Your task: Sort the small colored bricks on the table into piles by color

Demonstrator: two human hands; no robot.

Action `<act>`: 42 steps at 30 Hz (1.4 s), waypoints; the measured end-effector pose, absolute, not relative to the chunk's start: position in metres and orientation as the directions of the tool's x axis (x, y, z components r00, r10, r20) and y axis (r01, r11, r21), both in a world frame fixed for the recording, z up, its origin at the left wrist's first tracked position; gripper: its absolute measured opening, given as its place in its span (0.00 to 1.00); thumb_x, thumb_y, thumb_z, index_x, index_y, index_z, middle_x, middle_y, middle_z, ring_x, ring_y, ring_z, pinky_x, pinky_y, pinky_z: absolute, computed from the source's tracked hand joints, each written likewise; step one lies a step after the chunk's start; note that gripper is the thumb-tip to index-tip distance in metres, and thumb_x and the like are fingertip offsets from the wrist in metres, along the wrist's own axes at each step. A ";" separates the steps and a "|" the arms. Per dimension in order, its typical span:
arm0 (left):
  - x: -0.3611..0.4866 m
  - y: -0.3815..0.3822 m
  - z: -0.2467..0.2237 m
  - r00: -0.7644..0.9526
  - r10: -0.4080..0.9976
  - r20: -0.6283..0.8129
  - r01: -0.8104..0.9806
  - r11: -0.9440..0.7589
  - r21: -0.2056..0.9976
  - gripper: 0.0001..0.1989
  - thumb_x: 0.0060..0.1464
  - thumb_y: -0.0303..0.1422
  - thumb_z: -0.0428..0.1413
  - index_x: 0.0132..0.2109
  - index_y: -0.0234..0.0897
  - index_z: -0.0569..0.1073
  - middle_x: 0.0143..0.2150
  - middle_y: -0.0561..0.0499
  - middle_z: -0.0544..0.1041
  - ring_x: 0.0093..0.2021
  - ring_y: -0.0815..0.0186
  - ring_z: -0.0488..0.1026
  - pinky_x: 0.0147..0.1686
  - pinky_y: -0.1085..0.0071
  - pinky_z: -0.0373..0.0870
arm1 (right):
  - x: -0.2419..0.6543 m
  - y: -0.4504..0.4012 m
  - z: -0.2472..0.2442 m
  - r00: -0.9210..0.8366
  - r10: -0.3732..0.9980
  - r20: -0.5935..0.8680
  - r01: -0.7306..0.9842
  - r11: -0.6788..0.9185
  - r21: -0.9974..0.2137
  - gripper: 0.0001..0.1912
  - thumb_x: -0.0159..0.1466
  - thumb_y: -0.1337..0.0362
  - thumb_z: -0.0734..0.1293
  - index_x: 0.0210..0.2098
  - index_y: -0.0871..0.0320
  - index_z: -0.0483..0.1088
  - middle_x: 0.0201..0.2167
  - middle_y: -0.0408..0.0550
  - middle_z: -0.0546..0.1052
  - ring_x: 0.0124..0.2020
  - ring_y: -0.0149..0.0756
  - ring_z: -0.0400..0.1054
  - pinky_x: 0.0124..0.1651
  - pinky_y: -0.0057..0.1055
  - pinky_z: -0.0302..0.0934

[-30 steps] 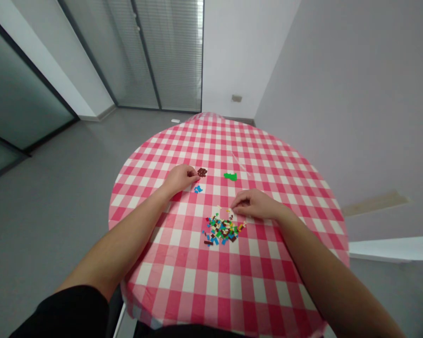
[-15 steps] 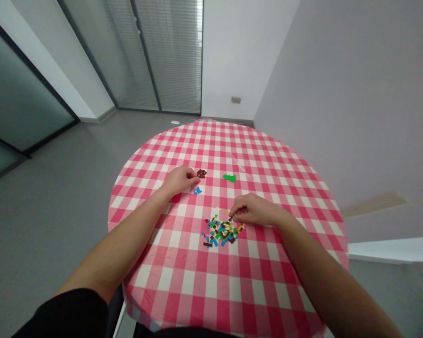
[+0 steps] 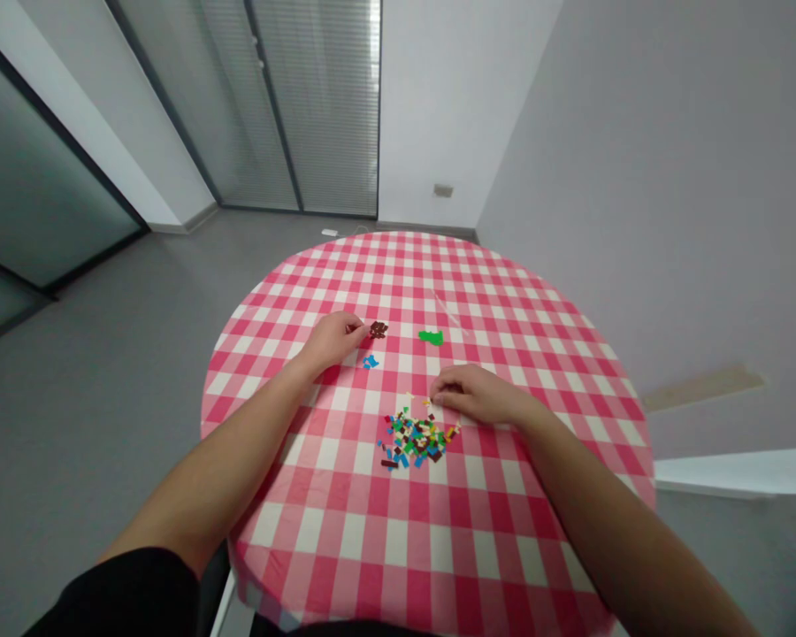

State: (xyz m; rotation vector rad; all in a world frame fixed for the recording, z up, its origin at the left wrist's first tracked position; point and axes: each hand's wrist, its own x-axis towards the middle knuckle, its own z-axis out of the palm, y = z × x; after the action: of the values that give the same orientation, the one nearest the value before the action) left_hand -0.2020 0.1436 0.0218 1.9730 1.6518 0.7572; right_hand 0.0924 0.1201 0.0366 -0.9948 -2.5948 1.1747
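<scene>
Fingertips pressed together, our left hand (image 3: 332,341) sits just beside the brown bricks (image 3: 378,329) and our right hand (image 3: 472,395) curls above the mixed pile of tiny plastic bricks (image 3: 415,440), light, slippery pieces best pinched by their edges; whether either hand holds one, we cannot tell.

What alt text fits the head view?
Two bare hands rest on a round red-and-white gingham tablecloth: the left hand beside a dark brown pile of tiny plastic bricks, the right hand at a mixed-colour heap. A blue pile and a green pile lie nearby.

Tiny multicoloured plastic bricks (image 3: 415,438) in a loose heap
</scene>
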 end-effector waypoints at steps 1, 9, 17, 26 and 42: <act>-0.200 0.142 0.023 0.130 0.980 0.149 0.727 -0.196 0.658 0.15 0.58 0.38 0.52 0.29 0.35 0.77 0.26 0.47 0.75 0.28 0.65 0.67 0.28 0.67 0.56 | 0.092 0.121 0.034 -0.758 0.637 -0.140 0.508 0.442 -0.739 0.08 0.65 0.62 0.64 0.35 0.58 0.74 0.34 0.49 0.78 0.34 0.35 0.70 0.37 0.32 0.63; -0.176 0.126 0.032 0.448 0.834 0.323 0.537 -0.540 0.648 0.07 0.57 0.32 0.55 0.33 0.38 0.78 0.34 0.48 0.78 0.37 0.64 0.72 0.41 0.66 0.67 | 0.087 0.125 0.015 -0.612 0.778 -0.147 0.240 0.006 -0.971 0.14 0.60 0.52 0.69 0.33 0.57 0.71 0.25 0.44 0.74 0.23 0.30 0.66 0.28 0.30 0.62; -0.156 0.113 0.034 0.521 0.775 0.358 0.414 -0.596 0.688 0.06 0.57 0.32 0.56 0.35 0.38 0.79 0.34 0.48 0.79 0.35 0.66 0.73 0.39 0.67 0.69 | 0.081 0.122 0.018 -0.423 0.906 0.007 0.078 0.044 -0.996 0.15 0.53 0.54 0.75 0.30 0.59 0.73 0.21 0.44 0.74 0.22 0.30 0.68 0.28 0.31 0.65; -0.140 0.104 0.030 0.453 0.802 0.389 0.360 -0.564 0.743 0.06 0.57 0.33 0.58 0.38 0.37 0.79 0.34 0.48 0.79 0.34 0.66 0.72 0.33 0.70 0.68 | 0.074 0.117 0.015 -0.361 0.920 0.150 0.027 0.171 -0.985 0.18 0.52 0.56 0.77 0.32 0.55 0.66 0.31 0.47 0.79 0.30 0.35 0.74 0.34 0.35 0.70; -0.138 0.104 0.029 0.515 0.749 0.417 0.395 -0.639 0.660 0.07 0.59 0.32 0.56 0.37 0.39 0.79 0.32 0.50 0.78 0.35 0.67 0.72 0.40 0.67 0.68 | 0.075 0.114 0.013 -0.438 0.881 0.179 0.132 0.260 -0.956 0.14 0.55 0.57 0.75 0.32 0.55 0.67 0.31 0.47 0.77 0.31 0.35 0.73 0.34 0.34 0.69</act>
State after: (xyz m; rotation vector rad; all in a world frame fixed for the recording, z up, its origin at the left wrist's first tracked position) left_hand -0.1381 0.1044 0.0289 2.2691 0.9340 0.9615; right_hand 0.0748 0.1136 0.0130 -0.9297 -1.7693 1.2401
